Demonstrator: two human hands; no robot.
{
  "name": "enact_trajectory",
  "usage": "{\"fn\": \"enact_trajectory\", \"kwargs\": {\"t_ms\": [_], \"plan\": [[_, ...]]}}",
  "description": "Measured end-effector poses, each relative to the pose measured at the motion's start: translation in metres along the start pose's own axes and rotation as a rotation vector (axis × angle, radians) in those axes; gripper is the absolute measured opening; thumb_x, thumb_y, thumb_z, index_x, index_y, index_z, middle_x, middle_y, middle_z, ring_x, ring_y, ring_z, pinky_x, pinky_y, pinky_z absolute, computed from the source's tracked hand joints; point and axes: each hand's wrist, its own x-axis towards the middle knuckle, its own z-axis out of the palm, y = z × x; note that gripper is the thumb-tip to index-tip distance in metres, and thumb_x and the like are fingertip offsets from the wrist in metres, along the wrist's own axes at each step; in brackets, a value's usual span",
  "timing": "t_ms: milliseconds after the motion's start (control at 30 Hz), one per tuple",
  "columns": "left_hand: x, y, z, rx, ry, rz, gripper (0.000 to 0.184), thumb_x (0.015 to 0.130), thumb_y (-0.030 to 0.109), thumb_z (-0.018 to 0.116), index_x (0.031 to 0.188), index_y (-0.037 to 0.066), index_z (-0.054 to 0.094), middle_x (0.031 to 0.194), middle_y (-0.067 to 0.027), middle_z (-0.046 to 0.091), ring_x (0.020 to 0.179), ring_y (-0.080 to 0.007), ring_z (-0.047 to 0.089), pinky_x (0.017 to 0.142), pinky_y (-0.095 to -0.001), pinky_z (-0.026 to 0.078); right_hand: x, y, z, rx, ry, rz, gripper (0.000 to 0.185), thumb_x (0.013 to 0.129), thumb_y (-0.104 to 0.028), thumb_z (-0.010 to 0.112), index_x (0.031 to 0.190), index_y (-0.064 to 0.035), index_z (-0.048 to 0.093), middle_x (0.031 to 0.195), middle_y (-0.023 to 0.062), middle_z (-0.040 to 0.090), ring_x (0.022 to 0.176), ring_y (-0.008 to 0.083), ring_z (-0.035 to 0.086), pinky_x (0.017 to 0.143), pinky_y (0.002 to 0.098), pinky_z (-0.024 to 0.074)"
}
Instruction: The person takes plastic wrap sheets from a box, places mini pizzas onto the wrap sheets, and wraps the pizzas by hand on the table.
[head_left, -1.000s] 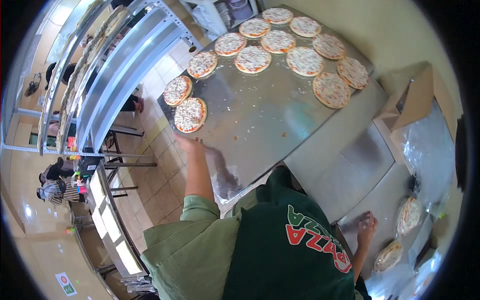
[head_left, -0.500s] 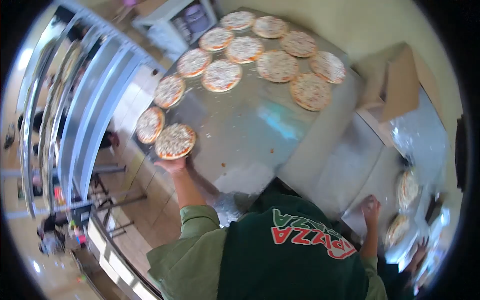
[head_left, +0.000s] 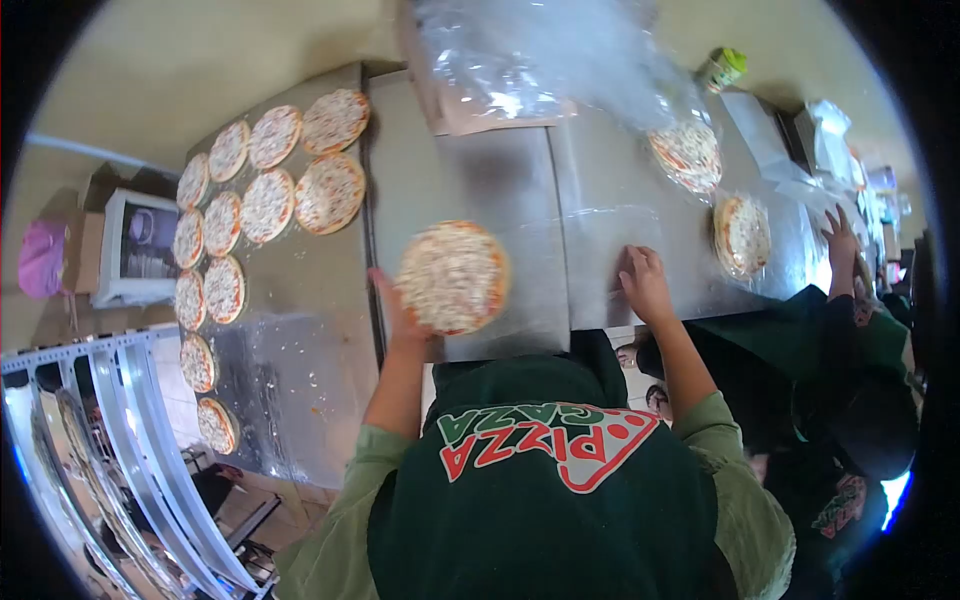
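Held from beneath by the L hand point(head_left: 402, 322), a topped pizza point(head_left: 455, 278) is gripped near its lower-left edge, thumb seen beside the rim; fingers are hidden under the base, so their exact spread can't be told. It's carried above the grey worktop point(head_left: 490, 190), just R of the metal table point(head_left: 295, 265). R hand point(head_left: 648, 283) is held over the worktop's R part, fingers part-curled; whether anything is pinched there, or the surface touched, can't be told.

Vs approx. 0.5 s ago, the pizza is no longer held at the metal table's corner; it's now been brought across to the worktop, & the view is swung round w/ it. 12 topped pizzas point(head_left: 267, 205) are left on the metal table vs 13 pizzas 1 s ago, so one is judged taken out of that batch, nearer the side where wrapped pizzas point(head_left: 742, 235) are laid.

On the dark apron point(head_left: 540, 530), "PIZZA" is printed in red, white-edged; the 2nd word, in green, is read as "GAZA", 1st letter uncertain. On a co-worker's clothing, a similar print point(head_left: 840, 505) is seen, too blurred to be read. No label can be made out on the clear plastic point(head_left: 500, 65).
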Motion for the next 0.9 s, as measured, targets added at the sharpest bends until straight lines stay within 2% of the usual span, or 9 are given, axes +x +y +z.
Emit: {"fn": "enact_trajectory", "kwargs": {"t_ms": [133,300,400,567,633,700,733,800,900], "plan": [[0.067,-0.093,0.049,0.05,0.109,-0.274,0.101,0.07,0.082,0.021,0.136,0.007,0.03,0.137,-0.0174,0.034,0.123,-0.0362,0.036,0.102,-0.0505,0.028,-0.003,0.011,0.002,0.11,0.059,-0.017,0.038,0.074,-0.008,0.059,0.111,-0.0036,0.054,0.115,0.0158,0.049,0.102,0.0342,0.049,0.088,0.0423,0.0409],[0.093,-0.134,0.061,0.193,0.189,-0.423,0.104,0.067,0.084,0.017,0.136,0.007,0.03,0.137,-0.0156,0.034,0.124,-0.0351,0.035,0.103,-0.0489,0.027,-0.007,0.013,-0.006,0.095,0.036,0.064,0.036,0.075,-0.011,0.058,0.11,-0.0073,0.055,0.115,0.0106,0.05,0.104,0.0291,0.049,0.085,0.0414,0.0414],[0.097,-0.126,0.008,0.483,0.169,-0.322,0.09,0.077,0.075,0.02,0.132,0.006,0.036,0.134,-0.0178,0.039,0.122,-0.0331,0.039,0.101,-0.0467,0.031,-0.007,0.02,-0.009,0.004,0.065,0.147,0.038,0.074,-0.013,0.058,0.112,-0.0084,0.054,0.115,0.0099,0.05,0.105,0.028,0.049,0.086,0.0421,0.0406],[0.064,-0.073,0.013,1.237,0.434,-0.008,0.053,0.087,0.043,0.049,0.123,0.003,0.045,0.116,-0.0162,0.051,0.107,-0.0296,0.049,0.094,-0.0437,0.038,-0.007,0.013,-0.016,-0.315,0.197,0.183,0.041,0.072,-0.011,0.058,0.113,-0.0088,0.052,0.112,0.0103,0.051,0.103,0.0265,0.049,0.083,0.043,0.0412],[0.056,-0.04,0.002,1.793,0.456,0.301,0.044,0.083,0.028,0.061,0.117,0.002,0.05,0.105,-0.0144,0.055,0.098,-0.0292,0.052,0.089,-0.0423,0.04,-0.004,-0.029,-0.022,-0.127,0.157,0.067,0.039,0.072,-0.012,0.058,0.11,-0.009,0.053,0.109,0.0102,0.053,0.102,0.0266,0.05,0.083,0.043,0.0411],[0.05,-0.022,0.02,2.251,0.433,0.564,0.038,0.078,0.022,0.064,0.107,0.001,0.054,0.094,-0.0129,0.056,0.09,-0.0283,0.053,0.084,-0.04,0.041,0.005,-0.093,-0.009,-0.014,-0.324,-0.066,0.038,0.073,-0.015,0.057,0.11,-0.0092,0.053,0.108,0.0101,0.052,0.101,0.0264,0.05,0.081,0.0408,0.0413],[0.05,-0.016,0.027,2.468,0.41,0.713,0.034,0.076,0.02,0.065,0.102,0.0,0.056,0.089,-0.0122,0.056,0.087,-0.0278,0.053,0.081,-0.0389,0.042,-0.005,-0.116,0.014,0.151,-0.239,-0.403,0.036,0.073,-0.015,0.056,0.108,-0.009,0.053,0.107,0.0108,0.053,0.099,0.027,0.051,0.08,0.0409,0.0421],[0.058,-0.003,0.025,2.478,0.287,0.576,0.028,0.074,0.019,0.066,0.093,0.0,0.057,0.085,-0.0128,0.056,0.084,-0.0281,0.053,0.08,-0.0387,0.042,-0.016,-0.161,0.039,0.002,-0.15,-0.677,0.032,0.073,-0.015,0.056,0.104,-0.0081,0.053,0.103,0.0105,0.054,0.096,0.0261,0.053,0.081,0.041,0.0427],[0.074,0.01,0.009,2.46,0.144,0.401,0.022,0.075,0.019,0.064,0.084,0.001,0.055,0.082,-0.0133,0.056,0.08,-0.0269,0.055,0.074,-0.0375,0.044,-0.018,-0.183,0.074,-0.059,-0.266,-0.691,0.027,0.073,-0.016,0.055,0.099,-0.008,0.053,0.099,0.0087,0.055,0.09,0.0251,0.055,0.079,0.0391,0.044]]}}
